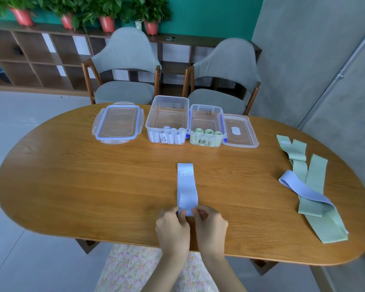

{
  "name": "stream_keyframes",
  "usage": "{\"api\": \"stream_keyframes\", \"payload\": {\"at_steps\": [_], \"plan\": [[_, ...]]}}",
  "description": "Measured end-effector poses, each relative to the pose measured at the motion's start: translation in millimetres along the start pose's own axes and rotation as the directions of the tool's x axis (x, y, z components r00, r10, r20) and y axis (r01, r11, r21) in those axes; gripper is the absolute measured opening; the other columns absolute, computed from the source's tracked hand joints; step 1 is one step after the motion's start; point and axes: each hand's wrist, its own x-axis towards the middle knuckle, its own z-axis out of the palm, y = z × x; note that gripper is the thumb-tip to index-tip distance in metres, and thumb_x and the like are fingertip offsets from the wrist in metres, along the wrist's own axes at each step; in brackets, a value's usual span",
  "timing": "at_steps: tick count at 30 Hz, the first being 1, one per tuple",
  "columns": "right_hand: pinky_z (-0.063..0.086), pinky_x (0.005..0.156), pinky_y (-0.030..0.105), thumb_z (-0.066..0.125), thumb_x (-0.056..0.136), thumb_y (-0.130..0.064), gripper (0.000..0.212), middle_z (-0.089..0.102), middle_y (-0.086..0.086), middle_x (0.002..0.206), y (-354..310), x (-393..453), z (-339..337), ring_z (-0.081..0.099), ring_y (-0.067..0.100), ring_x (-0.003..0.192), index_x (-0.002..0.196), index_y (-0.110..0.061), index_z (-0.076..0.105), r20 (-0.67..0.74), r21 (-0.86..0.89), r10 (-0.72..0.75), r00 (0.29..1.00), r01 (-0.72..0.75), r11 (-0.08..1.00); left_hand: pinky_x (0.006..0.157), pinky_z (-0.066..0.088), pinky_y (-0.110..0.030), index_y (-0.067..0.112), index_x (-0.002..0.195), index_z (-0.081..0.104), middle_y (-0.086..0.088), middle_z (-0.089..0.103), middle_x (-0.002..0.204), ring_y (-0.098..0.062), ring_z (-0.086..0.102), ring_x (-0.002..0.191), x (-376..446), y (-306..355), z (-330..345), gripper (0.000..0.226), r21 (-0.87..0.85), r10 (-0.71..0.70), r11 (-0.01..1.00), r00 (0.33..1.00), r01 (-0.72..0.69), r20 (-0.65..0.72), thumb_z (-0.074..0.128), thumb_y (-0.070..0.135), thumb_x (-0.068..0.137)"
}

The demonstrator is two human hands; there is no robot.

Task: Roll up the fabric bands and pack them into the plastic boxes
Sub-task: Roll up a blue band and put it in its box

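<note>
- Near the front edge of the oval wooden worktop [72, 186], a blue fabric band [187, 188] lies flat, running away from the person, with "20" printed near its far end.
- The left hand [173, 226] pinches the band's near end with curled fingers and thumb.
- The right hand [210, 224] pinches the same near end from the other side, fingers curled over the fabric; the two hands sit just beside each other.
- At the far side of the worktop stand two clear plastic boxes, touching side by side.
- The left box [167, 121] holds white-blue rolled bands [170, 134] standing against its near wall.
- The right box [207, 126] holds green rolled bands [208, 135] along its near wall.
- A clear lid with blue trim [117, 124] lies flat to the left of the boxes; a second clear lid [239, 131] lies just right of them.
- Toward the right end of the worktop lie loose green bands [312, 186], with another blue band [303, 190] draped across them.
- Two grey chairs [124, 60] stand behind the worktop.
</note>
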Motion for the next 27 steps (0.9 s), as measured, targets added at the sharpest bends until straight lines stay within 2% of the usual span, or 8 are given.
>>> {"api": "stream_keyframes", "payload": {"at_steps": [2,4,8,14,19,22,24,27], "plan": [[0.045,0.065,0.019,0.067,0.086,-0.017,0.007,0.071,-0.005,0.075,-0.9,-4.2,-1.3,0.065,0.011,0.071,0.081,-0.015,0.071,-0.015,0.017,-0.001,1.000,0.002,1.000,0.065,0.031,-0.027,0.019,0.094,0.071,-0.005,0.065,0.089,-0.026,0.060,0.087,-2.1,-3.1,-2.8,0.018,0.013,-0.004,1.000,1.000,0.004,0.011,0.054,0.024,0.092],[0.046,0.065,0.022,0.066,0.086,-0.017,0.009,0.071,-0.003,0.075,-1.7,-4.6,-3.1,0.065,0.013,0.071,0.079,-0.014,0.071,-0.002,0.009,-0.014,1.000,0.014,1.000,0.062,0.028,-0.024,0.018,0.092,0.071,-0.003,0.067,0.088,-0.025,0.061,0.086,1.4,-3.2,-3.8,0.018,0.023,0.018,1.000,1.000,-0.018,0.018,0.055,0.026,0.092],[0.036,0.056,0.011,0.062,0.086,-0.012,0.013,0.062,0.002,0.077,-0.4,-7.3,-0.5,0.050,0.009,0.063,0.074,-0.012,0.065,0.018,-0.051,-0.071,0.997,0.072,0.996,0.062,0.030,-0.025,0.017,0.089,0.071,-0.006,0.065,0.088,-0.027,0.061,0.083,2.2,1.7,-5.9,0.021,0.024,0.035,0.999,0.999,-0.035,0.016,0.054,0.027,0.094],[0.032,0.050,0.024,0.062,0.083,-0.009,0.028,0.046,-0.005,0.049,-6.9,-12.9,1.7,0.037,0.012,0.049,0.058,-0.008,0.049,-0.039,-0.008,0.018,0.999,-0.018,1.000,0.056,0.029,-0.023,0.011,0.069,0.067,-0.002,0.065,0.064,-0.020,0.057,0.064,-2.9,4.8,-8.5,0.021,-0.093,-0.027,0.995,1.000,0.028,0.010,0.059,0.013,0.088],[0.048,0.069,0.026,0.066,0.085,-0.016,0.002,0.067,-0.006,0.074,-9.3,-24.0,-2.7,0.065,0.014,0.073,0.083,-0.017,0.067,-0.028,0.043,0.058,0.998,-0.057,0.997,0.062,0.033,-0.020,0.014,0.081,0.072,0.000,0.071,0.075,-0.019,0.064,0.076,-10.6,5.3,-19.2,0.010,-0.200,-0.068,0.978,0.998,0.066,-0.006,0.065,0.010,0.085],[0.049,0.073,0.025,0.067,0.086,-0.019,0.005,0.071,-0.004,0.082,-8.4,-24.8,-4.2,0.067,0.013,0.079,0.088,-0.016,0.070,-0.020,0.059,0.056,0.998,-0.055,0.997,0.065,0.037,-0.025,0.016,0.085,0.072,0.001,0.070,0.076,-0.021,0.064,0.078,-11.6,-0.3,-17.2,0.008,-0.173,-0.047,0.984,0.999,0.044,-0.012,0.064,0.015,0.087],[0.046,0.068,0.023,0.064,0.087,-0.020,0.008,0.070,-0.004,0.080,-8.3,-25.3,-3.0,0.064,0.012,0.074,0.082,-0.017,0.069,0.009,0.039,0.059,0.998,-0.059,0.997,0.064,0.038,-0.027,0.018,0.084,0.071,0.000,0.069,0.076,-0.023,0.063,0.078,-11.2,-4.2,-13.3,0.011,-0.137,-0.043,0.990,0.999,0.042,-0.004,0.061,0.018,0.089],[0.043,0.063,0.029,0.061,0.088,-0.019,0.013,0.067,0.001,0.076,-7.2,-28.5,-0.4,0.059,0.019,0.070,0.077,-0.014,0.066,-0.012,-0.013,0.032,0.999,-0.033,0.999,0.061,0.032,-0.026,0.017,0.084,0.070,-0.002,0.068,0.077,-0.025,0.063,0.078,-13.8,-7.0,-9.4,0.014,-0.085,-0.021,0.996,1.000,0.020,-0.011,0.057,0.019,0.090]]}}
